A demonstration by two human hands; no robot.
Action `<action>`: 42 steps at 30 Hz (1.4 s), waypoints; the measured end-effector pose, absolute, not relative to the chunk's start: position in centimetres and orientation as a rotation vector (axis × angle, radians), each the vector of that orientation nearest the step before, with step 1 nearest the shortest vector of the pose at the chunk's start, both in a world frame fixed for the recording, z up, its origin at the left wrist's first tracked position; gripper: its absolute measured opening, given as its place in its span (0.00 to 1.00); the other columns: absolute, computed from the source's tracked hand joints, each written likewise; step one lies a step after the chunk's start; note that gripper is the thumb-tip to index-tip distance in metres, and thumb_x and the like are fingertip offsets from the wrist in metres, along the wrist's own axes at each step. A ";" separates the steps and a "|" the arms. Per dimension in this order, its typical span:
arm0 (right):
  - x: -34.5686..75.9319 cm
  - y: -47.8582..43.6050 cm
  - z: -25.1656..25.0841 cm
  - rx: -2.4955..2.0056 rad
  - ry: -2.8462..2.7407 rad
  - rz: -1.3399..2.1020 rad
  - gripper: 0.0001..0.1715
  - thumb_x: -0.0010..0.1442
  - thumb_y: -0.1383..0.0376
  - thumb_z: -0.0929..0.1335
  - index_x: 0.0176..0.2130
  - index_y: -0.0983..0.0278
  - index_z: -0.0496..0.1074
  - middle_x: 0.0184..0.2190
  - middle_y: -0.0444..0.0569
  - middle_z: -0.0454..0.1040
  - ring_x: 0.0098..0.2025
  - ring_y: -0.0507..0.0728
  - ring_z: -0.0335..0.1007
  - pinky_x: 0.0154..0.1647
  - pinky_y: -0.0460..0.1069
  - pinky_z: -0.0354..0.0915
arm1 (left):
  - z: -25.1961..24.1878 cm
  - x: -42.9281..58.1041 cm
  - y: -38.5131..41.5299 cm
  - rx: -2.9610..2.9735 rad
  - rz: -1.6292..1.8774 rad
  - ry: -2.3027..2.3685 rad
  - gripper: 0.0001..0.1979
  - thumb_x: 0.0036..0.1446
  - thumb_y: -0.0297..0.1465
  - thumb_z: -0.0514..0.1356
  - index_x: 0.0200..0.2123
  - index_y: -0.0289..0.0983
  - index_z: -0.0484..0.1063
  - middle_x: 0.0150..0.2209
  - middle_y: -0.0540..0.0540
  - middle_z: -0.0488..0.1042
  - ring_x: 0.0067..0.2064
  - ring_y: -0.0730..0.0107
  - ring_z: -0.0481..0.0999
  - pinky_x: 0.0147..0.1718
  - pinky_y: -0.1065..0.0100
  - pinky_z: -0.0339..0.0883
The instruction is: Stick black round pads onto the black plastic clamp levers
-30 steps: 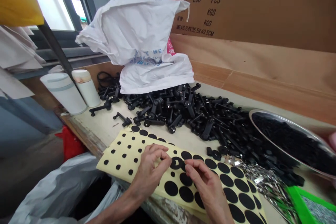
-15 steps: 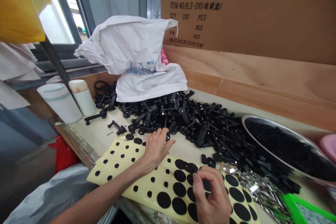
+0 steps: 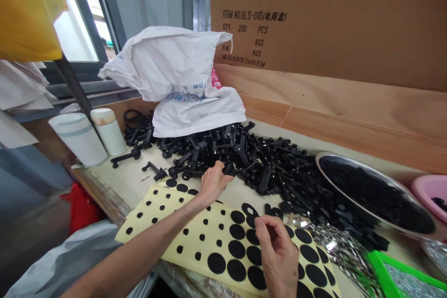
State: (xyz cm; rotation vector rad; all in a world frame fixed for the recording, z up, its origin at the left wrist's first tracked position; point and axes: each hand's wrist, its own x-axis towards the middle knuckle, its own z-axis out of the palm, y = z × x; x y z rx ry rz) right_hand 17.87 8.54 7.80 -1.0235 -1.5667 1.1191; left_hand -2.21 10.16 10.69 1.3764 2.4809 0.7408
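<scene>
My right hand [image 3: 279,251] is closed in a pinch on a black ring-shaped sticker [image 3: 246,208], which stands up from the fingertips above the sheet. Beneath it lies a pale yellow backing sheet [image 3: 167,219] carrying large black round stickers [image 3: 236,249] and small black dots. My left hand [image 3: 213,182] reaches over the sheet to the near edge of a heap of black plastic arm-like parts [image 3: 267,177]. Its thumb points right, beside a black part; the other fingers are mostly hidden, so I cannot tell whether they grip anything.
A white sack [image 3: 199,116] rests on the heap. Two pale cups [image 3: 78,139] stand at the left. To the right are a metal bowl [image 3: 318,160] of black pieces, loose shiny metal clips [image 3: 344,247], a green tray [image 3: 375,265] and a pink basin [image 3: 424,191]. A cardboard box [image 3: 324,18] stands behind.
My left hand has moved slightly up and turned at the heap's edge. The sticker in my right hand has swung upright, its hole now showing. The view has shifted slightly.
</scene>
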 end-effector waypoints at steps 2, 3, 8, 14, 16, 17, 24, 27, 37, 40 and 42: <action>17.9 8.7 7.6 -1.017 -1.588 1.106 0.14 0.56 0.53 0.69 0.31 0.62 0.70 0.26 0.43 0.68 0.28 0.53 0.63 0.32 0.48 0.61 | 10.8 -2.4 10.5 1.335 0.739 2.475 0.15 0.56 0.34 0.60 0.47 0.40 0.66 0.36 0.47 0.76 0.43 0.60 0.75 0.36 0.67 0.60; 18.0 8.8 7.5 -1.013 -1.593 1.094 0.14 0.56 0.53 0.69 0.30 0.62 0.70 0.26 0.43 0.69 0.28 0.53 0.63 0.32 0.48 0.61 | 10.8 -2.4 10.5 1.329 0.737 2.465 0.13 0.55 0.33 0.60 0.45 0.39 0.68 0.36 0.46 0.76 0.43 0.58 0.75 0.37 0.66 0.60; 18.4 9.1 7.5 -1.057 -1.564 1.084 0.15 0.55 0.52 0.69 0.30 0.62 0.71 0.26 0.44 0.69 0.28 0.54 0.63 0.31 0.47 0.61 | 10.3 -1.8 9.0 1.348 0.792 2.358 0.02 0.49 0.27 0.62 0.29 0.38 0.73 0.35 0.45 0.73 0.42 0.56 0.74 0.39 0.64 0.61; 18.1 8.4 9.3 -1.100 -1.482 1.215 0.17 0.53 0.51 0.70 0.29 0.62 0.71 0.22 0.42 0.66 0.26 0.53 0.60 0.28 0.47 0.59 | 12.7 -3.0 7.0 1.241 1.075 2.126 0.15 0.57 0.42 0.56 0.27 0.37 0.70 0.34 0.47 0.71 0.37 0.63 0.74 0.35 0.67 0.66; 17.9 8.3 10.0 -1.108 -1.385 1.351 0.17 0.53 0.51 0.70 0.29 0.62 0.71 0.20 0.40 0.63 0.25 0.52 0.57 0.27 0.47 0.57 | 13.6 -2.7 6.2 1.174 1.134 2.007 0.21 0.62 0.47 0.46 0.32 0.38 0.69 0.34 0.47 0.73 0.31 0.67 0.75 0.30 0.67 0.69; 17.8 8.3 10.3 -1.098 -1.338 1.442 0.17 0.54 0.51 0.70 0.29 0.62 0.70 0.19 0.40 0.62 0.25 0.52 0.56 0.27 0.46 0.56 | 13.7 -2.2 5.7 1.130 1.151 1.935 0.23 0.63 0.47 0.43 0.34 0.38 0.68 0.34 0.46 0.75 0.29 0.68 0.75 0.28 0.67 0.70; 17.5 7.9 9.9 -1.007 -1.264 1.793 0.18 0.55 0.52 0.71 0.26 0.63 0.68 0.18 0.38 0.58 0.23 0.49 0.49 0.25 0.45 0.51 | 10.9 2.2 2.8 0.559 1.401 1.344 0.16 0.58 0.43 0.57 0.40 0.37 0.67 0.41 0.41 0.77 0.29 0.68 0.78 0.26 0.70 0.71; 17.4 7.6 9.5 -1.040 -1.331 1.827 0.19 0.55 0.52 0.70 0.27 0.64 0.69 0.17 0.38 0.58 0.22 0.48 0.48 0.24 0.44 0.49 | 10.3 2.5 2.6 0.508 1.442 1.337 0.15 0.58 0.42 0.59 0.40 0.36 0.67 0.40 0.40 0.77 0.32 0.65 0.79 0.26 0.70 0.72; 16.6 7.8 8.8 -1.102 -1.429 1.793 0.19 0.54 0.51 0.70 0.27 0.64 0.71 0.16 0.38 0.57 0.21 0.49 0.47 0.23 0.45 0.48 | 9.9 2.5 2.8 0.510 1.500 1.295 0.16 0.57 0.42 0.60 0.40 0.36 0.67 0.39 0.40 0.78 0.33 0.64 0.79 0.26 0.69 0.73; 16.5 7.9 8.8 -1.121 -1.439 1.785 0.20 0.53 0.51 0.71 0.25 0.64 0.70 0.16 0.38 0.56 0.21 0.49 0.47 0.23 0.45 0.47 | 9.9 2.5 2.6 0.517 1.505 1.282 0.15 0.57 0.42 0.60 0.39 0.36 0.67 0.38 0.41 0.78 0.33 0.65 0.79 0.27 0.69 0.73; 16.5 7.9 8.8 -1.137 -1.434 1.783 0.19 0.52 0.51 0.71 0.26 0.64 0.71 0.16 0.38 0.57 0.21 0.49 0.47 0.22 0.45 0.47 | 10.0 2.5 2.6 0.509 1.510 1.280 0.16 0.57 0.42 0.60 0.40 0.36 0.68 0.38 0.41 0.78 0.33 0.65 0.79 0.27 0.69 0.73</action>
